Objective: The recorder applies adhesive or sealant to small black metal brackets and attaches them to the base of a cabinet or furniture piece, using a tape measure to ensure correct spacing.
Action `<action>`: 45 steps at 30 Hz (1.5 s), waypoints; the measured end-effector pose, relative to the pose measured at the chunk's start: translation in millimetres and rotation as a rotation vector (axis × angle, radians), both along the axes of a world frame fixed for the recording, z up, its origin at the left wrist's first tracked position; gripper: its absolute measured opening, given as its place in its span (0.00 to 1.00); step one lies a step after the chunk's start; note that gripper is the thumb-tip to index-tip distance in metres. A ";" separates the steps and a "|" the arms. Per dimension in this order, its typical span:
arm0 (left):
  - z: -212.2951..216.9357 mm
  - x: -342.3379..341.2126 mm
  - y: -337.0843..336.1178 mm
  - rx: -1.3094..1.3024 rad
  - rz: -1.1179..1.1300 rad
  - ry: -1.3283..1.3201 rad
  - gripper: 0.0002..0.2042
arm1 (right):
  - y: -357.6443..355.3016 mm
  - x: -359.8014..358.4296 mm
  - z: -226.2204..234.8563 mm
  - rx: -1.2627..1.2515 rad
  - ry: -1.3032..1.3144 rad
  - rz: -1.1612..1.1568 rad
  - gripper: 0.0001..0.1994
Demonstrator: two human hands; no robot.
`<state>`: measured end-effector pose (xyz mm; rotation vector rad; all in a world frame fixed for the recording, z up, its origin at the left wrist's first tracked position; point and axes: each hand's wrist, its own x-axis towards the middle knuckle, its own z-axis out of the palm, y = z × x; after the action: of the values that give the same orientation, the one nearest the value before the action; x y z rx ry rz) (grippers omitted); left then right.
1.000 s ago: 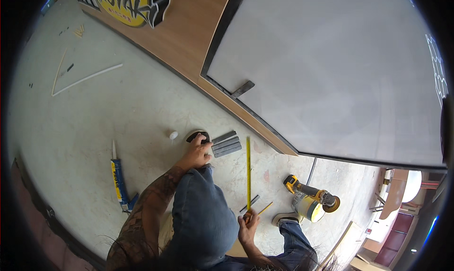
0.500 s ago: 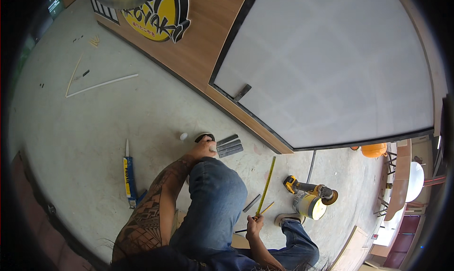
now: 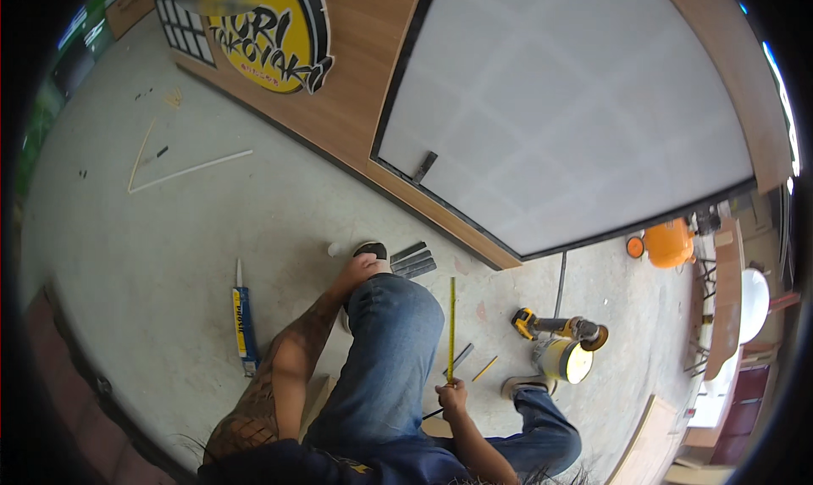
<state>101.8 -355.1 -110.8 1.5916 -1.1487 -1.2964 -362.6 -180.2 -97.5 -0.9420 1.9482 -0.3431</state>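
Round yellow sign [image 3: 269, 32] with black lettering and a dark rim, fixed at the top left of a brown wooden panel [image 3: 356, 104] that lies flat on the floor; beside the sign, a grid of small dark panes. To the right of it, a large white board [image 3: 559, 121] in a black frame, with a short dark strip resting on its lower left edge. Blue-and-yellow sealant tube [image 3: 244, 322] with a white nozzle, lying on the floor at my left, well apart from my arm.

Floor [image 3: 169, 256]: pale grey concrete, with thin white strips lying at far left. An orange tank [image 3: 669, 243] stands at right, with white and wooden furniture beyond it. A yellow-and-black power tool [image 3: 550, 326] lies near my right foot, just beside a white bucket [image 3: 566, 360].

My left hand [image 3: 360, 269] is pressed down at a black shoe toe, fingers curled; whether they grip anything I cannot tell. Three grey bars [image 3: 413, 260] lie just beside it.

My right hand [image 3: 453, 396] has its fingers closed round the lower end of a yellow rule [image 3: 451, 328]. The rule is thin and straight, running up from my hand along my jeans-clad knee, between the knee and the power tool.
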 end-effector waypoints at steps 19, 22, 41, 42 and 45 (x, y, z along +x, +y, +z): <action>319.3 28.1 -46.8 0.175 -0.215 -0.076 0.22 | -42.1 63.8 5.1 0.214 0.128 -0.212 0.31; 273.8 2.3 -116.4 0.311 -0.331 -0.278 0.23 | -42.3 46.5 -10.9 0.280 0.098 -0.214 0.44; 189.6 -19.9 -213.6 0.227 -0.006 -0.367 0.17 | -16.4 6.8 -68.2 0.658 0.312 -0.839 0.41; 190.4 -17.5 -214.9 0.227 -0.013 -0.372 0.17 | -16.5 8.0 -71.1 0.646 0.342 -0.793 0.40; 169.1 -15.0 -210.7 0.229 -0.076 -0.308 0.16 | -14.4 5.9 -63.0 0.661 0.385 -0.687 0.45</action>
<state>86.8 -565.8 58.3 1.9859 -1.2919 -1.2996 -356.7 -194.6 -160.5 0.1201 2.4668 0.1283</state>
